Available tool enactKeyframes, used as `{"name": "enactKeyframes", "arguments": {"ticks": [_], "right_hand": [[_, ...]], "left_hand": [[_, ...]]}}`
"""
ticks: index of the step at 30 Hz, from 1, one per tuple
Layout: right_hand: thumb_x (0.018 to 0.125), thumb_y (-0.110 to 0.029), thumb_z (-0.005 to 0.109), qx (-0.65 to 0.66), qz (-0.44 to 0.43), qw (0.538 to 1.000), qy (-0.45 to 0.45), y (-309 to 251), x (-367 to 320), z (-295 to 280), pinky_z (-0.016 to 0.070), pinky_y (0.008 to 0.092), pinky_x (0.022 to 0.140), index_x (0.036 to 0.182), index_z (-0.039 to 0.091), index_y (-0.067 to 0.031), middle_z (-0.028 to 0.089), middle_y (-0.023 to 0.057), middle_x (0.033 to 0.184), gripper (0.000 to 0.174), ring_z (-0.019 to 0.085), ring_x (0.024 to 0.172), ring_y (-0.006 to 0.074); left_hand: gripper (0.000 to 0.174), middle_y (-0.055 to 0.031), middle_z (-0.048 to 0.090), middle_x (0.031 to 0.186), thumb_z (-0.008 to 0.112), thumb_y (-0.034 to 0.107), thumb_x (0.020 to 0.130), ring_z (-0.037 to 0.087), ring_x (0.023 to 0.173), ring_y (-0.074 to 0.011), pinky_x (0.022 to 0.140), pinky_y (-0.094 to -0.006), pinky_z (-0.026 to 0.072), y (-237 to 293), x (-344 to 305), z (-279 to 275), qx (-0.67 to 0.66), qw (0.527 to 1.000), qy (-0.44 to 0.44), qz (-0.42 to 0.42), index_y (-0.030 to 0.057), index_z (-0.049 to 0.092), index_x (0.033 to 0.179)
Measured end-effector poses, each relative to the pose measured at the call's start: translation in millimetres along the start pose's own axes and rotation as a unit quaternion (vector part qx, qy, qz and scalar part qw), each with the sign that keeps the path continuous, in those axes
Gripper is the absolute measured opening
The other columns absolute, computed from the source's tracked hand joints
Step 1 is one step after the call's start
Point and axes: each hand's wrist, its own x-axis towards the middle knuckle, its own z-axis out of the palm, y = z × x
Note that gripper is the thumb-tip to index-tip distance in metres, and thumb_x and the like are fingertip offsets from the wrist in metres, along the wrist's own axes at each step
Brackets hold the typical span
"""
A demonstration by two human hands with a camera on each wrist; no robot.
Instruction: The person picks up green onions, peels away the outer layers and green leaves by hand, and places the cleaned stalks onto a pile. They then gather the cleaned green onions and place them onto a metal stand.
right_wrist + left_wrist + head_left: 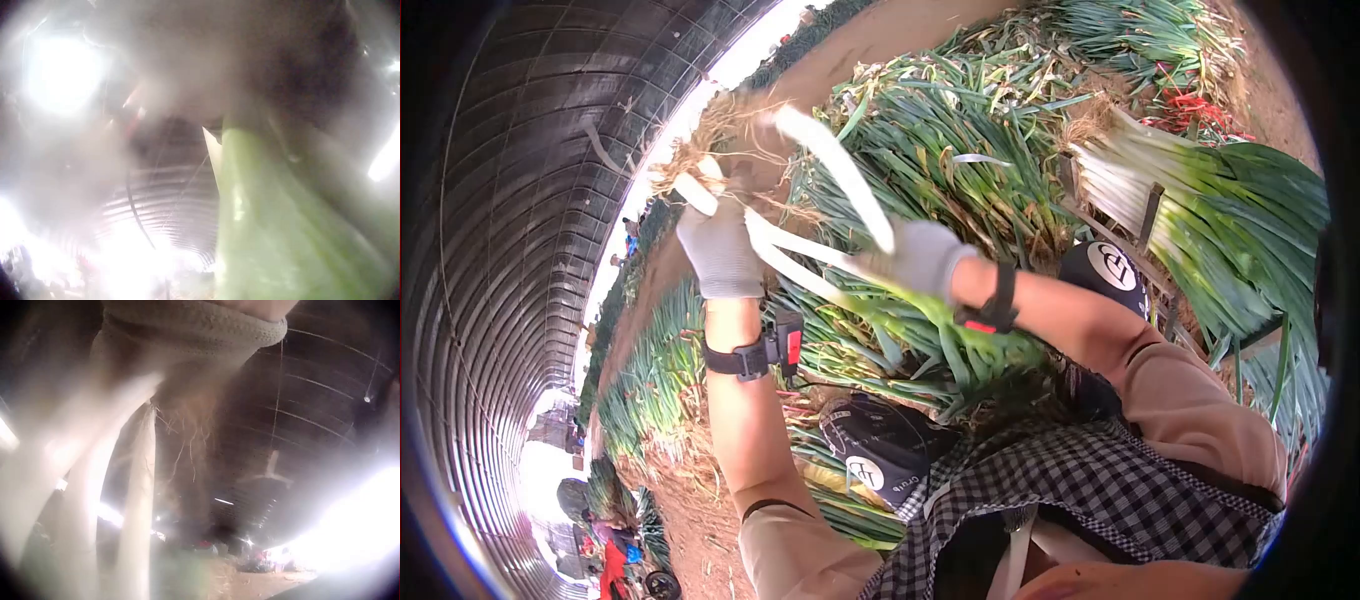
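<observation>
Several long green onions with white shanks stretch between my two gloved hands. My left hand grips their white root end, and shaggy brown roots stick out beyond the fingers. In the left wrist view, pale shanks run down from the glove beside thin roots. My right hand holds the onions where white turns to green, and one curved white shank rises from it toward the roots. Green leaves fan out below this hand in the right wrist view; its fingers are blurred there.
A big heap of green onions lies in front of me. To the right, a cleaned bundle rests on a metal frame. Red ties lie behind it. More onions line the left, beside bare soil under an arched roof.
</observation>
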Motion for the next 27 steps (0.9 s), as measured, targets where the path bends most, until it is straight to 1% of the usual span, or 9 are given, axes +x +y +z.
{"name": "enactKeyframes", "arguments": {"ticks": [2,4,8,10,16,19,20,24,27], "right_hand": [[0.088,-0.034,0.066,0.316,-0.029,0.94,0.124,34.2,21.4,-7.6,0.051,0.0326,0.057,0.099,0.056,0.0003,0.059,0.0051,0.073,0.037,0.057,0.059,0.0166],[0.091,-0.024,0.061,0.487,0.058,0.861,0.135,45.7,17.7,-44.5,0.0402,0.0232,0.04,0.094,0.058,0.0017,0.051,-0.0017,0.065,0.026,0.045,0.046,0.0079],[0.088,-0.039,0.065,0.446,0.045,0.886,0.121,12.2,-12.4,-89.8,0.0366,0.0237,0.037,0.08,0.062,-0.005,0.049,-0.0011,0.056,0.035,0.046,0.043,0.0067],[0.087,-0.041,0.066,0.297,-0.009,0.952,0.072,8.0,-13.9,-90.8,0.0367,0.0236,0.037,0.082,0.063,-0.0044,0.05,-0.0006,0.057,0.037,0.046,0.043,0.0063],[0.086,-0.055,0.061,0.274,-0.167,0.945,0.062,17.2,-4.1,-66.3,0.0493,0.0276,0.065,0.11,0.06,-0.0012,0.061,0.0039,0.082,0.059,0.058,0.072,0.0119],[0.084,-0.057,0.06,0.199,-0.261,0.944,0.02,35.2,8.9,-42.4,0.0499,0.0347,0.083,0.128,0.051,-0.0005,0.064,0.0094,0.104,0.072,0.061,0.093,0.0207],[0.086,-0.056,0.059,0.24,-0.254,0.936,-0.044,30.7,8.3,-39.1,0.0422,0.0368,0.098,0.132,0.049,-0.0018,0.06,0.0132,0.121,0.072,0.054,0.114,0.0235],[0.091,-0.042,0.06,0.368,-0.237,0.885,-0.157,24.6,3.1,-17.1,0.0399,0.0323,0.1,0.132,0.051,-0.0002,0.057,0.0137,0.128,0.059,0.054,0.115,0.0206],[0.088,-0.045,0.062,0.296,-0.135,0.906,-0.271,23.9,6.0,-0.9,0.0388,0.0309,0.1,0.131,0.051,0.0007,0.059,0.0102,0.126,0.063,0.051,0.114,0.0171]], "left_hand": [[0.011,-0.0027,0.059,0.073,0.064,-0.003,0.082,0.053,0.056,-0.009,0.05,-0.0227,0.0412,-6.1,6.6,-20.2,-0.044,0.999,0.031,-0.007,-0.0017,0.064,0.093],[0.012,-0.0022,0.059,0.072,0.064,-0.003,0.082,0.053,0.056,-0.0093,0.05,-0.0226,0.0417,-7.6,11.5,-34.5,-0.058,0.997,0.04,-0.013,-0.0014,0.063,0.093],[0.019,-0.005,0.061,0.083,0.06,-0.004,0.082,0.057,0.065,-0.0125,0.058,-0.0244,0.0481,-7.4,10.0,-45.3,-0.048,0.999,-0.008,-0.015,-0.0021,0.06,0.102],[0.027,-0.0078,0.063,0.093,0.057,-0.005,0.083,0.06,0.073,-0.0141,0.065,-0.0255,0.0519,-4.2,5.7,-43.6,-0.026,0.998,-0.06,-0.006,-0.0038,0.058,0.11],[0.02,-0.0048,0.062,0.093,0.06,0.001,0.086,0.062,0.078,-0.0138,0.067,-0.0285,0.0528,16.9,-18.8,-23.9,-0.157,0.976,-0.148,-0.028,0.0013,0.058,0.106],[0.028,-0.0052,0.06,0.102,0.06,0.006,0.088,0.062,0.083,-0.0153,0.077,-0.0318,0.0547,27.2,-33.7,-14.0,-0.118,0.968,-0.209,0.074,0.0022,0.053,0.115],[0.029,-0.0051,0.06,0.102,0.06,0.006,0.088,0.062,0.085,-0.0154,0.08,-0.0318,0.0542,23.6,-35.6,-18.0,-0.116,0.969,-0.216,0.029,0.0023,0.052,0.116],[0.027,-0.0051,0.061,0.1,0.06,0.008,0.089,0.062,0.09,-0.0148,0.081,-0.0299,0.0522,11.4,-43.5,-17.8,-0.152,0.966,-0.209,-0.004,0.0014,0.053,0.115],[0.035,-0.0082,0.061,0.102,0.06,0.006,0.088,0.062,0.091,-0.0166,0.083,-0.0291,0.0518,18.2,-56.7,-6.2,-0.189,0.95,-0.244,-0.05,0.0004,0.05,0.121]]}}
